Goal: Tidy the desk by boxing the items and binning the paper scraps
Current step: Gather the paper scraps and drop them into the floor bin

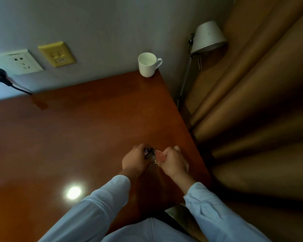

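Reddish flat piece [159, 155], possibly a card or a small box flap (the view is too dim to tell), is held just above the desk [77, 128] near its right edge, pinched in the curled fingers of the right hand [173, 161]. Head view: the left hand [136, 158] curls round a dark bundle [149, 153] just beside it. Light blue sleeves [103, 203] cover both forearms. A white mug [148, 64] stands upright at the far right corner, by the wall. A wall socket [17, 62] with a black plug [0, 75] is at far left; a lamp [207, 37] and a brown curtain [261, 102] are to the right.
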`<state>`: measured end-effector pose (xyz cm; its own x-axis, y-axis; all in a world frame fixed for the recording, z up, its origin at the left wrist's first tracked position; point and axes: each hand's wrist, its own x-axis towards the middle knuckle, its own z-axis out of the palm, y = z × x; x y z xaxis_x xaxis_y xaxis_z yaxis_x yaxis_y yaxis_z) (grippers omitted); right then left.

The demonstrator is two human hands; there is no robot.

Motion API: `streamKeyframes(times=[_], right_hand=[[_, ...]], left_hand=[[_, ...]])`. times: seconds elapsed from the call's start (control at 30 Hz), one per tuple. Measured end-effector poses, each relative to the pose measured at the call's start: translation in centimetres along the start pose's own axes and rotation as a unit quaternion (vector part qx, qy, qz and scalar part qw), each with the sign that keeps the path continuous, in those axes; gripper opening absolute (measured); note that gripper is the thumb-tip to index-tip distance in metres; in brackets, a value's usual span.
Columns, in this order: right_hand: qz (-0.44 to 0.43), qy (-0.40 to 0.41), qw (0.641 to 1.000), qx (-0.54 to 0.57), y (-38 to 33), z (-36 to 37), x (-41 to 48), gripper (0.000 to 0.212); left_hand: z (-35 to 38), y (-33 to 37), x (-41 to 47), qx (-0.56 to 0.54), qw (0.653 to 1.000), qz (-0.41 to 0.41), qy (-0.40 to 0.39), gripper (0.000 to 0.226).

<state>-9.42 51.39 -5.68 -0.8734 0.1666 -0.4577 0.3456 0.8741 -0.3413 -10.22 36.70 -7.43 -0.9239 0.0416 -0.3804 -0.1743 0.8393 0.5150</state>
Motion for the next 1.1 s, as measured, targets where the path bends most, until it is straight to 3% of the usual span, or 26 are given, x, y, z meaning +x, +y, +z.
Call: streamKeyframes(times=[0.13,0.37,0.5,0.63,0.73,0.8,0.87,1.0,1.1], right_hand=[[-0.038,0.001,0.999,0.01,0.2,0.2,-0.5,0.034],[-0.046,-0.027,0.999,-0.004,-0.2,-0.3,-0.2,0.02],[-0.049,-0.025,0.998,-0.027,-0.4,-0.7,-0.3,0.02],[-0.079,-0.022,0.995,-0.05,-0.1,-0.2,-1.0,0.018],[-0.053,-0.052,0.994,0.083,-0.1,0.4,-1.6,0.023],[0.005,-0.093,0.958,0.273,-0.6,0.1,-1.9,0.016],[0.056,-0.13,0.896,0.421,-1.3,-0.4,-2.3,0.013],[0.07,-0.191,0.803,0.561,-3.1,-1.6,-3.1,0.028],[0.083,-0.218,0.763,0.603,-5.4,-2.0,-3.8,0.03]], left_hand=[[0.3,-0.1,-0.5,0.003,1.0,0.012,0.0,0.036],[0.3,-0.6,-1.4,-0.012,1.0,0.015,-0.013,0.021],[-0.1,-0.6,-1.5,-0.114,0.992,-0.039,-0.038,0.022],[-0.5,-0.7,-1.7,-0.271,0.954,-0.12,-0.04,0.019],[-0.8,-0.9,-2.1,-0.351,0.921,-0.161,-0.044,0.015],[-1.2,-0.6,-2.6,-0.392,0.902,-0.176,-0.032,0.013],[-2.0,-0.5,-3.1,-0.445,0.875,-0.189,-0.03,0.005],[-4.1,-1.0,-4.1,-0.528,0.828,-0.188,-0.028,0.013],[-5.9,-1.6,-5.3,-0.553,0.812,-0.185,-0.005,0.02]])
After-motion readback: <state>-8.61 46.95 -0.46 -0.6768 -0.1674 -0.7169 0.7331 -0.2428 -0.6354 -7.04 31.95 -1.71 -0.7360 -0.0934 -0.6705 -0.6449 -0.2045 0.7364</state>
